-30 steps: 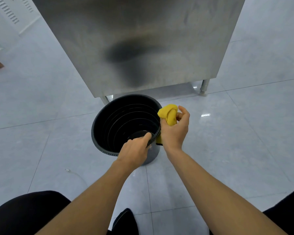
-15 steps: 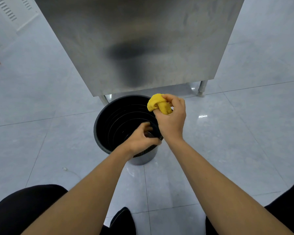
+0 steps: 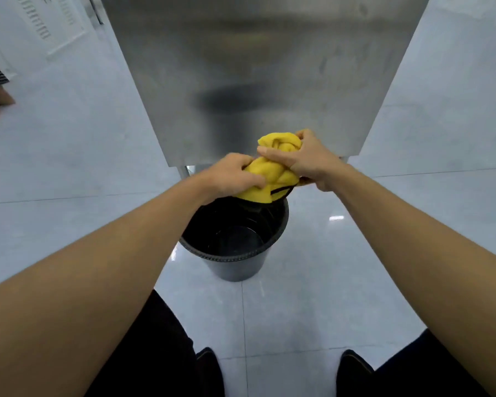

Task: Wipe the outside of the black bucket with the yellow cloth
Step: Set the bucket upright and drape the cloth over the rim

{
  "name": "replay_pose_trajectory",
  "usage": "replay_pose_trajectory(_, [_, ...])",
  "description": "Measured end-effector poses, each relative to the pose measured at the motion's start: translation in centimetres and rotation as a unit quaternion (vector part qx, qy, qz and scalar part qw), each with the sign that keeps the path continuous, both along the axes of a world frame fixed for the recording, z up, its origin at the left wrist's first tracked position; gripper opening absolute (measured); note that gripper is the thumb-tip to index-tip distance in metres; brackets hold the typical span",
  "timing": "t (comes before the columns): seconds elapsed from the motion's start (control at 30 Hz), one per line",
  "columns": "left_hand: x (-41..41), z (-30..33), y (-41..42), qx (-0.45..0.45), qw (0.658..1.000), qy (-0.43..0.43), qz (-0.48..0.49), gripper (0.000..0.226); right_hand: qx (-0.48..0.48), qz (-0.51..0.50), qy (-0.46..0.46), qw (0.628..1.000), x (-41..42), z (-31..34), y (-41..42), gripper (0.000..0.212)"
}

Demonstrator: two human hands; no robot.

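Nearest the camera, two dark shoes (image 3: 209, 365) are standing on the pale tiled floor (image 3: 312, 310), with dark trouser legs to either side. Just beyond them the black bucket (image 3: 235, 265) is sitting upright on the floor, its open mouth facing up and its near wall showing below the ribbed rim.

Above the far side of the rim, both bare hands are working the yellow cloth (image 3: 272, 170). The left hand (image 3: 229, 174) is clenching the lower left part of the bundle, fingers curled into the fabric. The right hand (image 3: 312, 159) is gripping the upper right part, thumb pressing across the front. The cloth is bunched tight between them, with one corner hanging over the bucket's mouth. A thin dark strap or edging is showing at that corner; what it is cannot be told.

Behind the hands, a metal cabinet (image 3: 255, 67) is standing on short legs.

Neither hand is steadying the bucket, so a firm wipe on one side would likely tip it or slide it across the smooth tiles. A cloth this wadded would also probably miss patches of the wall.
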State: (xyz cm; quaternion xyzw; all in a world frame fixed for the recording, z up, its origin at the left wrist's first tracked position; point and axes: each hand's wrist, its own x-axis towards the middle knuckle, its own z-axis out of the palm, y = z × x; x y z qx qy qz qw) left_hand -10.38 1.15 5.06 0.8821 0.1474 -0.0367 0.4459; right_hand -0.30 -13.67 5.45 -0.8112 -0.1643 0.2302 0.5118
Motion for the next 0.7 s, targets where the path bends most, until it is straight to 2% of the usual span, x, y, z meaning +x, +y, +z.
replay_pose_trajectory(0.1, [-0.2, 0.7, 1.1, 0.015, 0.999, -0.016, 0.034, 0.029, -0.136, 0.131, 0.021, 0.982, 0.9, 1.6, -1.7, 0.065])
replay_pose_trajectory(0.17, [-0.5, -0.2, 1.0, -0.02, 0.998, 0.004, 0.067, 0.022, -0.167, 0.181, 0.064, 0.967, 1.6, 1.0, -2.9, 0.052])
replay_pose_trajectory(0.23, [-0.5, -0.8, 0.6, -0.11, 0.989, 0.061, 0.083, 0.028, -0.141, 0.173, 0.118, 0.967, 2.1, -0.1, -3.7, 0.057])
replay_pose_trajectory(0.3, [-0.5, -0.8, 0.6, -0.242, 0.961, 0.11, 0.077, 0.032, -0.083, 0.149, 0.176, 0.969, 2.5, -1.1, -4.0, 0.063])
replay_pose_trajectory(0.37, [-0.4, -0.8, 1.0, -0.359, 0.922, 0.138, 0.038, 0.047, -0.033, 0.133, 0.229, 0.964, 2.9, -1.8, -4.0, 0.053])
replay_pose_trajectory(0.4, [-0.1, -0.9, 1.2, -0.38, 0.914, 0.137, 0.027, 0.055, -0.023, 0.129, 0.242, 0.961, 3.1, -2.0, -4.0, 0.046])
replay_pose_trajectory(0.43, [0.3, -1.1, 1.3, -0.361, 0.923, 0.127, 0.035, 0.056, -0.025, 0.128, 0.246, 0.96, 3.3, -2.1, -4.0, 0.037])
replay_pose_trajectory(0.47, [0.7, -1.6, 1.4, -0.298, 0.946, 0.109, 0.058, 0.053, -0.035, 0.129, 0.244, 0.96, 3.5, -2.1, -4.0, 0.029])
replay_pose_trajectory(0.53, [1.3, -2.7, 1.7, -0.126, 0.987, 0.061, 0.082, 0.043, -0.056, 0.132, 0.242, 0.96, 4.0, -2.3, -3.8, 0.029])
replay_pose_trajectory(0.6, [1.4, -3.6, 2.0, -0.052, 0.997, 0.052, 0.025, 0.044, -0.087, 0.135, 0.233, 0.959, 4.2, -2.4, -3.8, 0.034])
replay_pose_trajectory(0.7, [1.3, -4.4, 2.3, 0.047, 0.996, 0.044, -0.06, 0.056, -0.156, 0.15, 0.194, 0.957, 4.2, -2.6, -3.9, 0.052])
